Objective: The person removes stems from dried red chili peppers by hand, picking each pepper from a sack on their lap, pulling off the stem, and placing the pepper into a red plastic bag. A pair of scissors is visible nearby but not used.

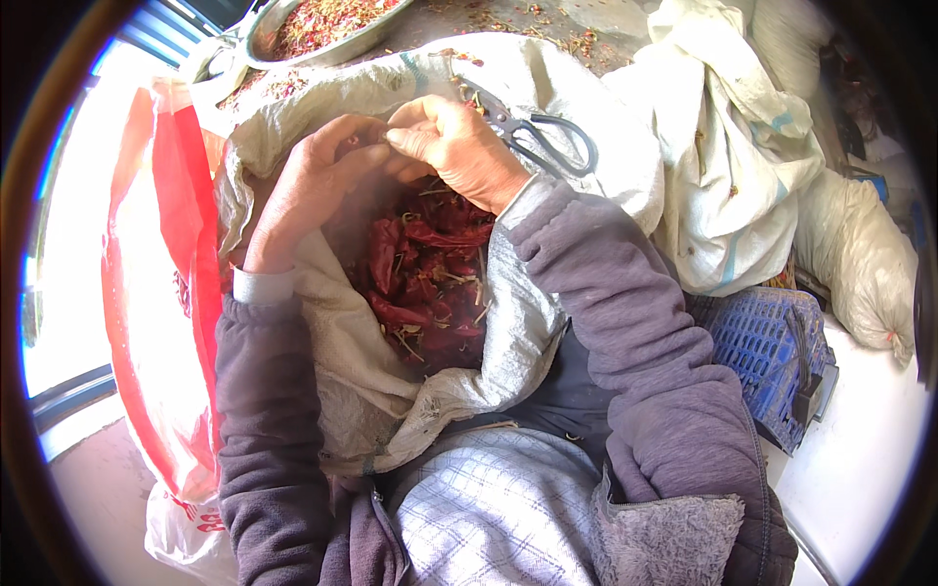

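An open white woven sack (506, 293) lies before me, its rim rolled outward. Inside it is a heap of dried red chili peppers (421, 271), several with pale stems. My left hand (315, 172) is above the sack's far left part, its fingers curled around a dark red piece (348, 144) that looks like a chili. My right hand (458, 150) meets it from the right, thumb and forefinger pinched together; whether a stem is between them is hidden. Scissors (546, 135) with dark loop handles rest on the sack's far rim, just beyond my right wrist.
A metal basin (330, 36) of chili scraps stands at the far left. Red-and-white plastic bag (165, 293) is at left. On the right are another woven sack (722, 161), a blue plastic crate (766, 351) and a tied pale bag (857, 264). Scraps litter the floor (506, 18).
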Available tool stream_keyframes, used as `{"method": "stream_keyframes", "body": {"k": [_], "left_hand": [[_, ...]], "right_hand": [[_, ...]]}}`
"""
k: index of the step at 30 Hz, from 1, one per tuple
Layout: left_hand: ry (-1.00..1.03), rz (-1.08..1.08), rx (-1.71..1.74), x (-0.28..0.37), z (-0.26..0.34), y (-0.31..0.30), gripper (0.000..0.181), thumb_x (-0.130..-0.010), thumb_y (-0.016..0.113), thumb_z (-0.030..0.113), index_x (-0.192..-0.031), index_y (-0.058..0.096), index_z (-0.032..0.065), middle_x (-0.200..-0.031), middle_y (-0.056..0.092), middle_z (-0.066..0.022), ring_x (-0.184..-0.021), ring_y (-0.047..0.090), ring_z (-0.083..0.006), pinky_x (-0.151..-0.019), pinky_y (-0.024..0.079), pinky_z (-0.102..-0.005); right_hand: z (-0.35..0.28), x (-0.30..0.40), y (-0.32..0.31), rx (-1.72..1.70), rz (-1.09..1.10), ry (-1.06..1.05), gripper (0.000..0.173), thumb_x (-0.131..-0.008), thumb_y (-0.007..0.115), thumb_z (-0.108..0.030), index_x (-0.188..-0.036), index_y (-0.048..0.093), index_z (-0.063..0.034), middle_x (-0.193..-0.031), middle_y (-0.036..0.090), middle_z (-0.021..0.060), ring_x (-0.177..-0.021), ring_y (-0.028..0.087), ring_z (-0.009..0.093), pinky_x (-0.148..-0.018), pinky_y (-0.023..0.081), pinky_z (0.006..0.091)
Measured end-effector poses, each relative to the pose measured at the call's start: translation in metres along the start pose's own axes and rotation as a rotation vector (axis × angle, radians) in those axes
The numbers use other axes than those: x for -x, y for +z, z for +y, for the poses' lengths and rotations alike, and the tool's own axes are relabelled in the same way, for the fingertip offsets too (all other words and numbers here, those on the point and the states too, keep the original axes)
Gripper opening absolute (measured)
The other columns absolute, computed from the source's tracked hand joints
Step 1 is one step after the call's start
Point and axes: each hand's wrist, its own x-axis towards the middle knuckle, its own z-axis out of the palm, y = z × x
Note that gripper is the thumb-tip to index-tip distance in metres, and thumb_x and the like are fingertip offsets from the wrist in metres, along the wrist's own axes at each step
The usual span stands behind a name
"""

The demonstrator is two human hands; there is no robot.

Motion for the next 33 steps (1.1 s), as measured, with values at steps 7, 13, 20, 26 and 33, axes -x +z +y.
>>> {"method": "stream_keyframes", "body": {"k": [7,13,20,26,33], "left_hand": [[-0.095,0.056,-0.008,-0.002,0.0,0.002,0.024,-0.093,0.067,0.016,-0.112,0.066,0.0025,-0.081,0.062,0.001,-0.069,0.052,-0.0048,-0.057,0.041,-0.0223],[-0.024,0.162,0.11,-0.004,-0.003,0.007,0.027,-0.094,0.067,0.022,-0.114,0.067,0.0037,-0.082,0.061,0.0013,-0.059,0.049,-0.005,-0.049,0.037,-0.0235],[0.019,0.279,0.203,-0.012,-0.016,0.004,0.03,-0.093,0.069,0.017,-0.121,0.07,0.0062,-0.079,0.056,0.005,-0.064,0.046,-0.0036,-0.055,0.035,-0.0203],[-0.026,0.392,0.248,-0.01,-0.01,-0.002,0.026,-0.093,0.069,0.014,-0.117,0.071,0.0046,-0.081,0.056,0.0064,-0.069,0.046,-0.0032,-0.061,0.036,-0.0193],[0.017,0.453,0.28,-0.013,-0.008,-0.009,0.023,-0.095,0.068,0.014,-0.115,0.069,0.0035,-0.087,0.061,0.0046,-0.079,0.051,-0.0041,-0.07,0.04,-0.0202]], "right_hand": [[-0.002,-0.005,-0.002,0.412,0.148,-0.284,0.021,-0.099,0.063,-0.022,-0.101,0.067,-0.002,-0.084,0.073,0.0124,-0.074,0.073,0.022,-0.064,0.059,0.0327],[-0.016,0.013,-0.05,1.498,0.412,-0.343,0.014,-0.09,0.066,-0.023,-0.085,0.07,-0.011,-0.077,0.072,0.0124,-0.074,0.073,0.032,-0.065,0.057,0.0453],[0.008,0.025,-0.064,1.811,0.369,-0.167,0.017,-0.083,0.064,-0.006,-0.099,0.065,-0.0047,-0.083,0.07,0.017,-0.073,0.073,0.03,-0.065,0.056,0.0401],[0.011,0.022,-0.065,1.844,0.38,-0.114,0.024,-0.08,0.063,-0.007,-0.103,0.063,-0.0013,-0.077,0.072,0.0154,-0.071,0.073,0.029,-0.067,0.056,0.0395],[-0.025,0.028,-0.072,1.287,0.167,0.08,0.03,-0.081,0.063,-0.01,-0.108,0.061,0.0028,-0.079,0.071,0.0155,-0.07,0.07,0.025,-0.064,0.053,0.0366]]}}
